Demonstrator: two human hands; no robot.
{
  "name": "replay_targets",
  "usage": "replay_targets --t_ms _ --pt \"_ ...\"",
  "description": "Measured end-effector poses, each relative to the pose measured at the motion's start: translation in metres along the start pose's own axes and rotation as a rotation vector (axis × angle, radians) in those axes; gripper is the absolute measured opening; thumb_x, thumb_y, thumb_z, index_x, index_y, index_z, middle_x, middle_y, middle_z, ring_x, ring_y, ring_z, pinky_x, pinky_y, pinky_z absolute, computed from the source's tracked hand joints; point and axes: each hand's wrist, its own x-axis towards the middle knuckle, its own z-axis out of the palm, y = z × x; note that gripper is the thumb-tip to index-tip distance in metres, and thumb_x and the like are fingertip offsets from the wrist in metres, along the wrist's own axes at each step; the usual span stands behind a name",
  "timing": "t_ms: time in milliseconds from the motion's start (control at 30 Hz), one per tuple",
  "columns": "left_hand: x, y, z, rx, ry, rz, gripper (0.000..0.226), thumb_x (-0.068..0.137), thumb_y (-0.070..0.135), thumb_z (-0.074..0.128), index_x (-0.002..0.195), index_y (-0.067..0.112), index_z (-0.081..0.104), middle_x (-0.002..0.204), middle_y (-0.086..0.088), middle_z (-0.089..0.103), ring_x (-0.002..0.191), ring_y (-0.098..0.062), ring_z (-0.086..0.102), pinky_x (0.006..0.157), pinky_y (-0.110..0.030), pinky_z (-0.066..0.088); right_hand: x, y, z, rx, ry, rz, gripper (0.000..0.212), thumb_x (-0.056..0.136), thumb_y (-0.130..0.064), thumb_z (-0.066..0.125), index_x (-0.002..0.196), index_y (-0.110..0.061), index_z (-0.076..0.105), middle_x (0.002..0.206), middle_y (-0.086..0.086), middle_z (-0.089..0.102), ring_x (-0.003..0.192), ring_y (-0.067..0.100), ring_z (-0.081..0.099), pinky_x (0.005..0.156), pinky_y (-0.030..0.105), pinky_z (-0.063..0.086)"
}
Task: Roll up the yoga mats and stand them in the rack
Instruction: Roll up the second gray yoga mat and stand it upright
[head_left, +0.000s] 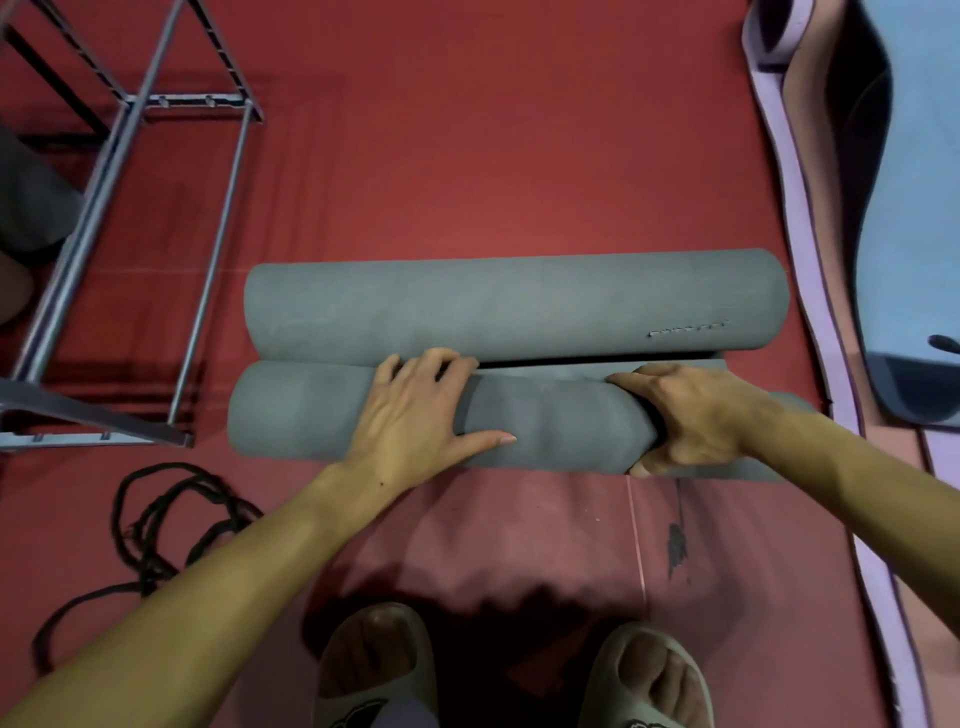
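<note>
I see two plain grey rolls: the far roll (514, 304) carries a small pale line of print near its right end, and the near roll (363, 410) is unmarked. The floor (467, 156) is deep red, lighter pinkish near me. The rack (130, 104) on the left is grey metal. A black cord (156, 519) lies near left. On the right, a lilac-edged mat (789, 208) shows pink, with a pale blue mat (914, 208) beyond. My slippers (374, 670) are beige.
</note>
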Motion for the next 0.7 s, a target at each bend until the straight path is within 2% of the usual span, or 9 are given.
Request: replay_targets --t_ms 67,133,233,300,333,467,600,700 --pt "-0.001 -0.001 0.001 0.009 0.019 -0.002 0.097 0.075 0.097 0.042 0.136 0.024 0.058 0.138 0.001 0.055 0.12 -0.026 0.062 0.117 -0.057 0.033 0.003 -0.002 -0.005 -0.078 -0.014 0.014 0.123 0.055 -0.08 0.077 0.158 -0.032 0.03 0.138 -0.006 0.062 0.124 0.021 0.063 0.099 0.039 0.052" --pt "-0.002 -0.001 0.0 0.032 -0.042 0.0 0.105 0.068 0.1 0.046 0.139 0.023 0.055 0.151 -0.003 0.049 0.131 -0.027 0.057 0.119 -0.06 0.029 0.004 -0.002 -0.004 -0.099 -0.025 0.032 0.119 0.057 -0.078 0.08 0.151 -0.028 0.027 0.132 0.0 0.066 0.114 0.026 0.067 0.095 0.04 0.052" --pt "0.0 0.002 -0.005 0.072 -0.173 -0.019 0.116 0.059 0.099 0.06 0.147 0.026 0.043 0.173 -0.006 0.019 0.158 -0.025 0.025 0.124 -0.061 0.024 -0.003 0.0 0.003 0.048 -0.006 0.047 0.107 0.058 -0.072 0.084 0.142 -0.029 0.034 0.13 -0.003 0.059 0.111 0.024 0.064 0.095 0.039 0.052" --pt "0.007 0.004 -0.012 0.06 -0.247 -0.04 0.118 0.056 0.096 0.066 0.148 0.028 0.038 0.176 -0.003 -0.002 0.163 -0.025 0.004 0.125 -0.063 0.021 -0.007 0.003 0.012 0.113 0.102 0.025 0.111 0.056 -0.075 0.081 0.148 -0.031 0.038 0.131 -0.003 0.045 0.117 0.023 0.052 0.099 0.04 0.05" --pt "0.012 0.004 -0.017 0.068 -0.271 -0.045 0.117 0.055 0.096 0.066 0.147 0.029 0.038 0.176 -0.003 -0.007 0.163 -0.026 0.001 0.124 -0.063 0.021 -0.009 0.004 0.015 0.1 0.153 0.019 0.114 0.056 -0.077 0.079 0.152 -0.03 0.039 0.129 -0.002 0.042 0.118 0.023 0.048 0.101 0.041 0.05" --pt "0.03 0.001 -0.03 0.117 -0.317 -0.039 0.109 0.055 0.1 0.06 0.138 0.031 0.048 0.175 -0.005 -0.013 0.163 -0.03 -0.001 0.12 -0.064 0.026 -0.012 0.005 0.017 0.032 0.205 0.03 0.117 0.068 -0.072 0.08 0.16 -0.021 0.028 0.14 0.001 0.049 0.128 0.024 0.047 0.106 0.042 0.048" --pt "0.038 0.002 -0.034 0.153 -0.369 -0.039 0.105 0.059 0.099 0.058 0.139 0.032 0.048 0.174 -0.006 -0.02 0.162 -0.032 -0.005 0.121 -0.066 0.023 -0.011 -0.003 0.02 -0.004 0.247 0.028 0.105 0.061 -0.074 0.082 0.143 -0.024 0.042 0.132 -0.004 0.053 0.121 0.023 0.05 0.098 0.038 0.047" --pt "0.039 0.005 -0.035 0.166 -0.383 -0.033 0.111 0.061 0.1 0.055 0.148 0.032 0.041 0.172 -0.009 -0.023 0.162 -0.036 -0.008 0.124 -0.065 0.018 -0.006 0.0 0.019 0.038 0.272 0.036 0.108 0.058 -0.071 0.084 0.147 -0.021 0.047 0.137 0.003 0.048 0.12 0.029 0.047 0.101 0.046 0.049"
